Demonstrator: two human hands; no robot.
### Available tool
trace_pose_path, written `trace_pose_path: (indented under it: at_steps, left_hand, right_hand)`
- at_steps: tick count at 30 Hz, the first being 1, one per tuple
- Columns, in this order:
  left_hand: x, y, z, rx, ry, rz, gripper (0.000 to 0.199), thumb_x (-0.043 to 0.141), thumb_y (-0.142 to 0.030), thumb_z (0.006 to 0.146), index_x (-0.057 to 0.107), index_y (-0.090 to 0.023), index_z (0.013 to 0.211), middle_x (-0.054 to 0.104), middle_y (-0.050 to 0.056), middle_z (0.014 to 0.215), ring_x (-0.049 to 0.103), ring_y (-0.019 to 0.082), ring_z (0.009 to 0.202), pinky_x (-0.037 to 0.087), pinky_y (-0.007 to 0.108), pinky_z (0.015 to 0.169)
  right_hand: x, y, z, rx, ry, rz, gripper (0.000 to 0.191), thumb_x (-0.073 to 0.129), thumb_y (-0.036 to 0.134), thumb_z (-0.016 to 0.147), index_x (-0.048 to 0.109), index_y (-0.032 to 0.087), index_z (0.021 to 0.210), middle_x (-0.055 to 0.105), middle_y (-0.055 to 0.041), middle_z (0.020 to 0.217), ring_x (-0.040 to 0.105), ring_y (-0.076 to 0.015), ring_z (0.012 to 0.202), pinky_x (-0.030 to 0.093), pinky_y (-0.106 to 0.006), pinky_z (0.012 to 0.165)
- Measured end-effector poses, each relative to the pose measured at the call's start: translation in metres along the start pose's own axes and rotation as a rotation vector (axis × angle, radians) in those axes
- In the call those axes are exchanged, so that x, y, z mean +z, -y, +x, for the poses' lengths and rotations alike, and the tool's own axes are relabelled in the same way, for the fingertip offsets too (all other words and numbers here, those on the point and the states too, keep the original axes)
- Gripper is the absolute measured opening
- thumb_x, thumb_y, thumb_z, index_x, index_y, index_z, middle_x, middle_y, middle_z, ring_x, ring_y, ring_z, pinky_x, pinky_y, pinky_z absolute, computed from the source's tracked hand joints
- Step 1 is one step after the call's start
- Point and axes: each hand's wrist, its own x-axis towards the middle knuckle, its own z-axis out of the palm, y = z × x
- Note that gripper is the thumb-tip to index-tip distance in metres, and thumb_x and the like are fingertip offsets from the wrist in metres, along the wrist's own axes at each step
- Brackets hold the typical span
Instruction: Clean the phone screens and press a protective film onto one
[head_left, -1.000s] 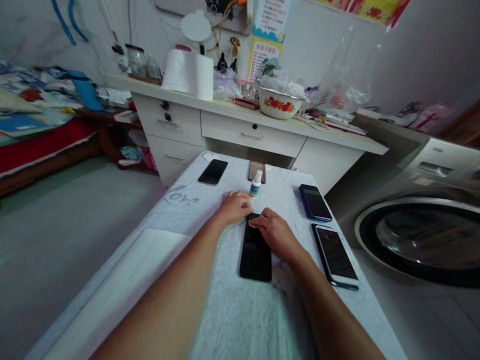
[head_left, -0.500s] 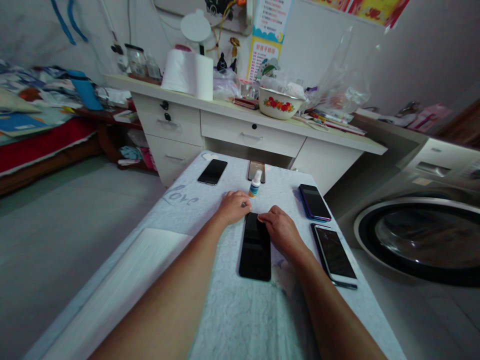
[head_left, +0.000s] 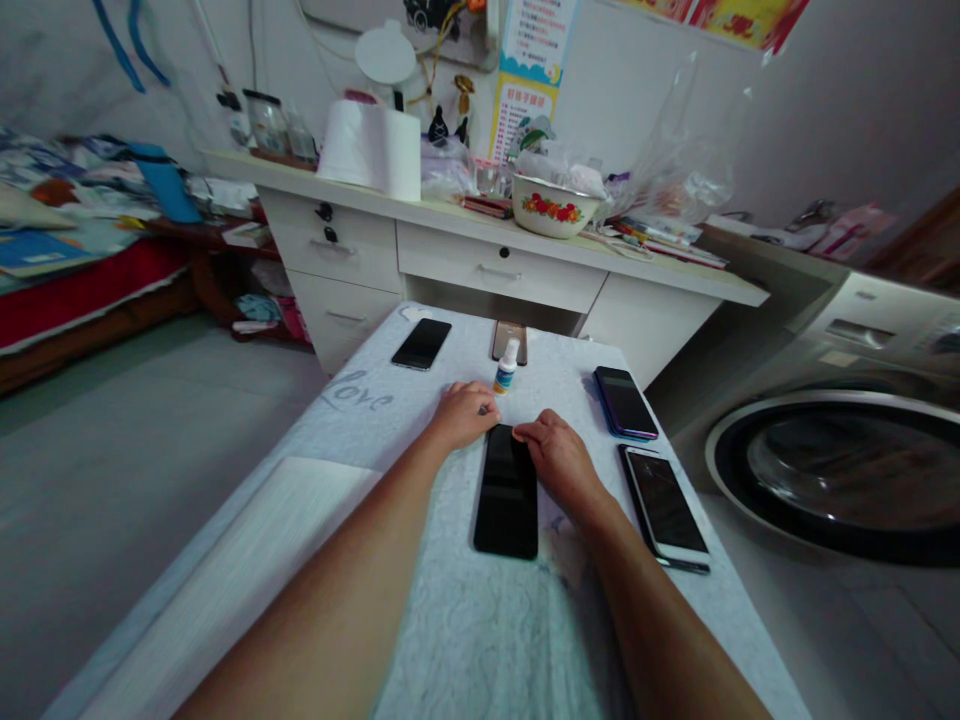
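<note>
A black smartphone (head_left: 506,505) lies screen up on the cloth-covered table between my forearms. At its top left corner is my left hand (head_left: 463,412), fingers curled in, with a small dark bit showing by the fingertips that is too small to name. My right hand (head_left: 556,450) is closed in a pinch over the phone's upper right edge, fingertips touching the screen; whatever is between them is hidden. Just beyond my left hand a small white-capped spray bottle (head_left: 505,368) with a blue and orange label stands upright.
Another phone (head_left: 422,344) lies at the far left, and a brownish phone (head_left: 511,341) behind the bottle. On the right are stacked phones (head_left: 627,403) and a white-framed phone (head_left: 667,505) on a dark one. A whitish flat sheet (head_left: 247,570) lies left. A desk (head_left: 499,262) stands beyond.
The whole view has shifted very slightly. Both hands keep almost the same place and pose at the phone's top end.
</note>
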Motion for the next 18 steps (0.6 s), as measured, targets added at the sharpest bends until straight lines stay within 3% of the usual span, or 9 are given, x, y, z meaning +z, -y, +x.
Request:
trace_pose_path:
  at_steps: [7,18]
  left_hand:
    - [-0.001,-0.002,0.000,-0.025,0.011,-0.025,0.013,0.064,-0.028,0.077,0.071,-0.022,0.068,0.069,0.002,0.109,0.058,0.023,0.109,0.038,0.039,0.101]
    - [-0.005,-0.006,-0.001,-0.017,0.037,0.022,0.012,0.060,-0.024,0.078,0.071,-0.022,0.074,0.069,0.003,0.111,0.058,0.023,0.109,0.038,0.039,0.100]
  right_hand:
    - [0.000,0.000,-0.001,0.050,-0.025,-0.031,0.027,0.049,0.022,0.098,0.075,0.022,0.102,0.060,-0.0060,0.091,0.059,-0.0159,0.086,0.040,-0.024,0.077]
    - [-0.006,0.015,-0.005,-0.103,0.063,0.042,0.027,0.050,0.011,0.094,0.074,0.021,0.098,0.057,-0.0035,0.087,0.056,-0.0137,0.083,0.038,-0.022,0.074]
